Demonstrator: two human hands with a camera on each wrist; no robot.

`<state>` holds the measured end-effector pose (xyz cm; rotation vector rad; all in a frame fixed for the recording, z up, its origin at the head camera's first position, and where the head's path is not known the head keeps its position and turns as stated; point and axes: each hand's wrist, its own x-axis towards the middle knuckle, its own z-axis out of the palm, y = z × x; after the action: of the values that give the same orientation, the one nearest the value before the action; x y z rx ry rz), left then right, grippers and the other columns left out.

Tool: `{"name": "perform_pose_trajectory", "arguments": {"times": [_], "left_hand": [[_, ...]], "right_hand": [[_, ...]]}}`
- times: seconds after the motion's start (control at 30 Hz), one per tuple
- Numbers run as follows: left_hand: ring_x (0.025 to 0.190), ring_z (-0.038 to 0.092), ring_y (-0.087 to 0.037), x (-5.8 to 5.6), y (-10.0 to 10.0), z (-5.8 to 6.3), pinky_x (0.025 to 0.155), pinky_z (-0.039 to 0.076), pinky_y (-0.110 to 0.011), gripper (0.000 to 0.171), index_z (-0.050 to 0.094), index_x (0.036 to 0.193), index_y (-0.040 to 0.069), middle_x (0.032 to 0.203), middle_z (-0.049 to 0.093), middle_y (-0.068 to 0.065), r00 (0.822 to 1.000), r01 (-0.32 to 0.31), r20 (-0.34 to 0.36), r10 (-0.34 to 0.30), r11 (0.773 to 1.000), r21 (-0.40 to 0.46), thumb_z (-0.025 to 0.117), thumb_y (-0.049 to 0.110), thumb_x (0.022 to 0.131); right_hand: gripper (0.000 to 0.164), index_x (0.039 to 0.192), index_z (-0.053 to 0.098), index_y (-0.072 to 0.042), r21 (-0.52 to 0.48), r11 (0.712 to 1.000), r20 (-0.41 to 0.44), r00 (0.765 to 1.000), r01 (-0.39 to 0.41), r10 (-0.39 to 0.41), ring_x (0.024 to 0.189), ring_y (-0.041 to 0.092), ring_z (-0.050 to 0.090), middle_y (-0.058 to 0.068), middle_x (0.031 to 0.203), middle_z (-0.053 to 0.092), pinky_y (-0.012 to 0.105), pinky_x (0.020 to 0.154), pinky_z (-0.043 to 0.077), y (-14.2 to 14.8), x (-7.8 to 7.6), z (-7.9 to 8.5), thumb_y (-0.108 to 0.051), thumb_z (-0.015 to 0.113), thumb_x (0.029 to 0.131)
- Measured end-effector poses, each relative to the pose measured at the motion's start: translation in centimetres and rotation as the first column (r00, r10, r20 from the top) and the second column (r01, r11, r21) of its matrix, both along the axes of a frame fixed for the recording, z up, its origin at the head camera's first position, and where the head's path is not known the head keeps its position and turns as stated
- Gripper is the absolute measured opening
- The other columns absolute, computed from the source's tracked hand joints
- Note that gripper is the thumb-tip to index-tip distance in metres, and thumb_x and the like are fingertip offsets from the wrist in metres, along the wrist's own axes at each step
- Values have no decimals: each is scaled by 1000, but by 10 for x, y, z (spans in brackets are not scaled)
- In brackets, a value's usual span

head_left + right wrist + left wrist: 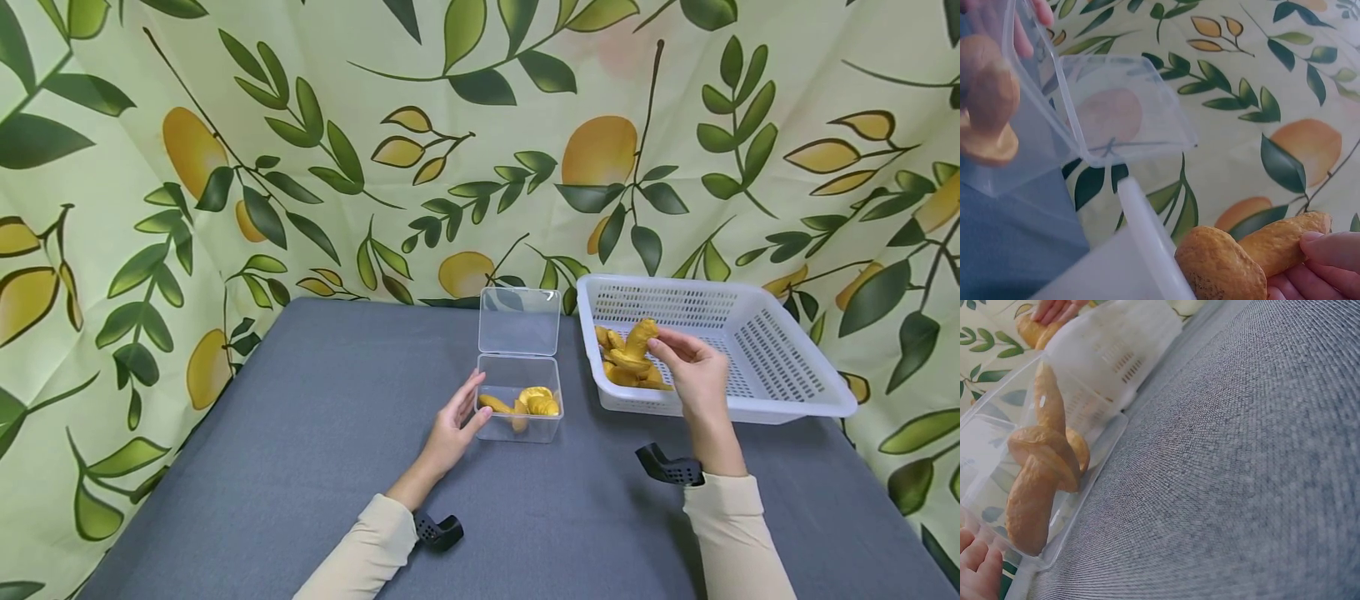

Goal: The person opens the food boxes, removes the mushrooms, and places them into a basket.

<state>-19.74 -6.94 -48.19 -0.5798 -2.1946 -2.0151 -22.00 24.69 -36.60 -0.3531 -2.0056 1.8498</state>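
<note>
My right hand (697, 371) pinches a yellow-brown mushroom (641, 337) between thumb and fingers, over the left end of the white basket. In the right wrist view the held mushroom (1279, 247) shows its stem at the fingers and its rounded cap at the basket rim. Several more mushrooms (633, 375) lie heaped in the basket below. A clear plastic box (543, 429) with its lid raised stands left of the basket, and several mushrooms (1032, 500) lie inside it. With fairly straight fingers, my left hand (450, 429) rests at the box's left side, thumb near the front corner.
The white slotted basket (780, 408) fills the right back of the grey table (360, 367). The box's hinged clear lid (519, 321) leans back near the leaf-patterned cloth (420, 200) behind the table. Each wrist carries a black camera mount (670, 467).
</note>
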Motion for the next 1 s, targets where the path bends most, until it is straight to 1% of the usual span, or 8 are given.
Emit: {"name": "perform_pose_trajectory", "arguments": {"times": [0.23, 0.33, 0.43, 0.5, 0.57, 0.67, 0.83, 1.0], "left_hand": [[144, 30, -38, -1, 0, -2, 119, 29, -44, 54, 39, 145, 0, 158, 25, -23, 1000, -7, -3, 7, 1000, -16, 57, 5, 95], [144, 30, -39, -1, 0, -2, 118, 29, -44, 53, 39, 145, 0, 158, 26, -23, 1000, -11, -7, 11, 999, -31, 56, 6, 95], [145, 30, -38, 0, -1, -1, 119, 29, -45, 54, 39, 145, 0, 158, 26, -23, 1000, -7, 0, 7, 1000, -26, 56, 6, 95], [145, 29, -38, 0, -1, -1, 119, 28, -46, 54, 38, 145, 0, 158, 25, -23, 1000, 0, 6, 0, 1000, -16, 56, 6, 95], [145, 29, -38, 0, -1, -1, 119, 28, -46, 54, 38, 146, 0, 158, 25, -24, 1000, 3, 3, -3, 1000, -16, 56, 6, 95], [145, 30, -38, 0, -1, -1, 119, 30, -44, 54, 38, 146, 1, 158, 26, -23, 1000, -2, 1, 2, 1000, -27, 57, 7, 95], [144, 31, -37, -1, -1, -2, 120, 31, -38, 54, 38, 146, 1, 158, 26, -22, 1000, -10, -4, 9, 999, -45, 56, 7, 96], [145, 29, -38, -1, -2, -2, 119, 29, -45, 54, 38, 146, 0, 158, 25, -23, 1000, 0, -12, 0, 999, -38, 56, 6, 96]], "right_hand": [[19, 85, 75, -21, -24, 999, 13, 999, 44, -44, 66, -8, 64, -25, 72, 68, 2, 66, 52, 12, 0, -4, -3, 75, 80], [16, 91, 75, -16, -21, 997, 24, 997, 76, -76, 65, -8, 63, -25, 71, 67, 2, 65, 52, 15, 0, -6, -3, 74, 81], [17, 98, 74, -10, -7, 993, 17, 993, 117, -117, 67, -10, 62, -27, 71, 66, 0, 65, 51, 17, 1, -9, -3, 73, 82], [17, 96, 73, -11, -14, 990, -5, 990, 140, -140, 68, -12, 62, -28, 70, 65, 0, 64, 50, 17, 1, -10, -1, 71, 83], [20, 89, 72, -17, -36, 988, -21, 988, 149, -150, 68, -13, 62, -28, 69, 66, -1, 64, 50, 17, 1, -11, 1, 70, 83], [23, 85, 70, -19, -65, 987, -45, 988, 147, -150, 67, -12, 63, -27, 67, 67, -1, 63, 50, 17, 1, -11, 4, 70, 82], [16, 91, 72, -13, -58, 990, -18, 992, 128, -129, 68, -11, 64, -26, 69, 68, 1, 63, 52, 15, 4, -8, 1, 71, 82], [18, 89, 73, -13, -123, 991, -24, 998, 57, -61, 67, -6, 67, -19, 72, 71, 7, 65, 57, 10, 8, -3, 3, 71, 81]]}}
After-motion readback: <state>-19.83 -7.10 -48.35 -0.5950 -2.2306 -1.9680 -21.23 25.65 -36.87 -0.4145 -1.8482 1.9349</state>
